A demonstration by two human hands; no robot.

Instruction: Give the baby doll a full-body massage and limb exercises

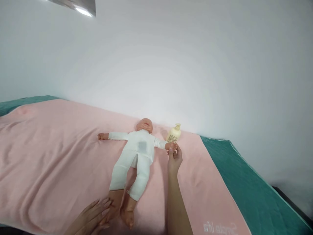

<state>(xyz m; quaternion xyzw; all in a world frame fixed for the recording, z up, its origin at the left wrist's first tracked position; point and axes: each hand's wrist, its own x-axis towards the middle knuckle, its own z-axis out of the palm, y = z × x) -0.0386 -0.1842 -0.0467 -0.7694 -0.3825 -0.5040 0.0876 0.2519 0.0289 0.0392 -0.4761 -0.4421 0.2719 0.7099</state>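
Note:
A baby doll with a white cloth body lies on its back, arms spread and legs toward me. My right hand reaches to the doll's hand on the right side and pinches it between thumb and fingers. At the lower left, my left hand rests against the doll's lower leg and foot, its fingers stretched out. Just behind the pinched doll hand stands a pale yellow pump bottle with small print on it.
A pink blanket with wrinkles on the left lies under the doll. Green bedding shows at the right and far left. A white wall rises directly behind the doll's head and the bottle.

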